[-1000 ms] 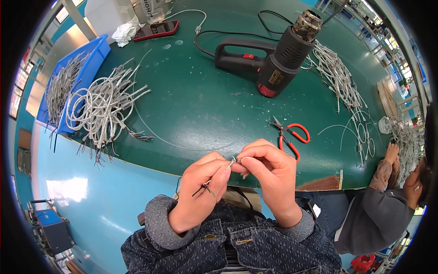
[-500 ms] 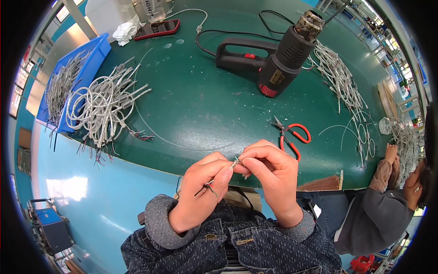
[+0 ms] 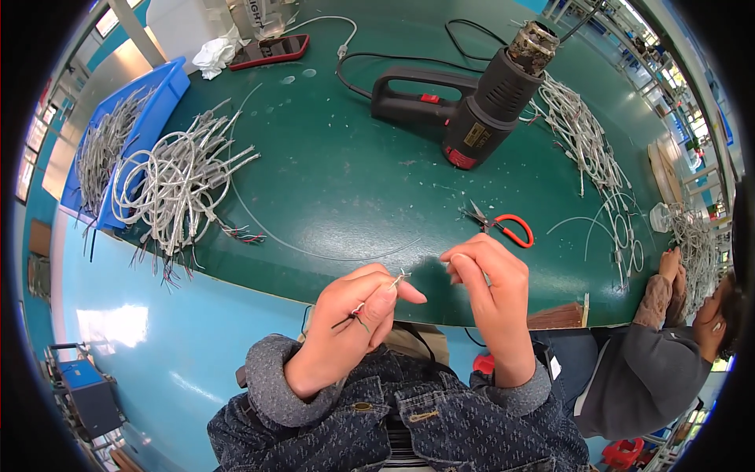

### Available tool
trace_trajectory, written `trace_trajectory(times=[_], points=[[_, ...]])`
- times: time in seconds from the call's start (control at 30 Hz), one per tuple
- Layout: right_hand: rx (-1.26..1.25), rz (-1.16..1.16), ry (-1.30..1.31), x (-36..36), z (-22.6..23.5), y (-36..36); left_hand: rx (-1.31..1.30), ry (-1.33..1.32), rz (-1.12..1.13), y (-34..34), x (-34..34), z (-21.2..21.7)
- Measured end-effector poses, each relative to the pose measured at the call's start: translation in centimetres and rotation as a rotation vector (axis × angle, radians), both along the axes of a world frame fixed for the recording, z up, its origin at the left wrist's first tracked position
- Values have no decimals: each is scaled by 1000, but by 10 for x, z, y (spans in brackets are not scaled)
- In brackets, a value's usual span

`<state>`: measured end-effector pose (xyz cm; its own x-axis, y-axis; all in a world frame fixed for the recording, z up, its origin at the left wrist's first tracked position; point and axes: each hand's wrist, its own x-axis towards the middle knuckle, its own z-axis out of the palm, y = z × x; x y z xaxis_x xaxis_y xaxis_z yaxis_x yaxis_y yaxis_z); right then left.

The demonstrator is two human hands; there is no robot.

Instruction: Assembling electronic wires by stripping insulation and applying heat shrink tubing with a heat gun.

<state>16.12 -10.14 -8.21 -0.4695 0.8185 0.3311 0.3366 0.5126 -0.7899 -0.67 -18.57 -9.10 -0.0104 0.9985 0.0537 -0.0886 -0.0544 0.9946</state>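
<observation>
My left hand (image 3: 346,322) is closed, thumb against forefinger, on a thin cable (image 3: 397,282). A pale, frayed wire end sticks up from that pinch, while short black, red and green wires show lower down by the thumb. To its right, apart from the cable, my right hand (image 3: 495,295) is raised with thumb and fingertips drawn together; whether anything tiny is between them I cannot make out. Just beyond it lie red-handled scissors (image 3: 511,228), their lower handle hidden behind the hand.
A black heat gun (image 3: 484,110) stands on the green table (image 3: 338,173). Bundled grey cables (image 3: 185,181) lie beside a blue bin (image 3: 169,86) of more cables. Further cables (image 3: 586,141) spread at right, near a co-worker (image 3: 645,377). A phone (image 3: 271,50) rests at the back.
My right hand has let go of the wire end and moved right, away from my left hand, now covering part of the scissors. The left hand has stayed nearly in place with the cable.
</observation>
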Motion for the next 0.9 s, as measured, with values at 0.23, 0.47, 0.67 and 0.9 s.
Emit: trace_trajectory(times=[0.23, 0.47, 0.67, 0.9], points=[[158, -91, -307, 7, -42, -2, -155, -147, -11, -1, 2, 3], [190, -160, -390, -6, -45, -1, -223, -256, 3, -1, -2, -1], [243, -113, -357, -17, -52, 7, -208, -134, 6, 1, -3, -3], [-753, 16, 394, -7, -12, -3, -223, -155, 14, 5, -1, -4]])
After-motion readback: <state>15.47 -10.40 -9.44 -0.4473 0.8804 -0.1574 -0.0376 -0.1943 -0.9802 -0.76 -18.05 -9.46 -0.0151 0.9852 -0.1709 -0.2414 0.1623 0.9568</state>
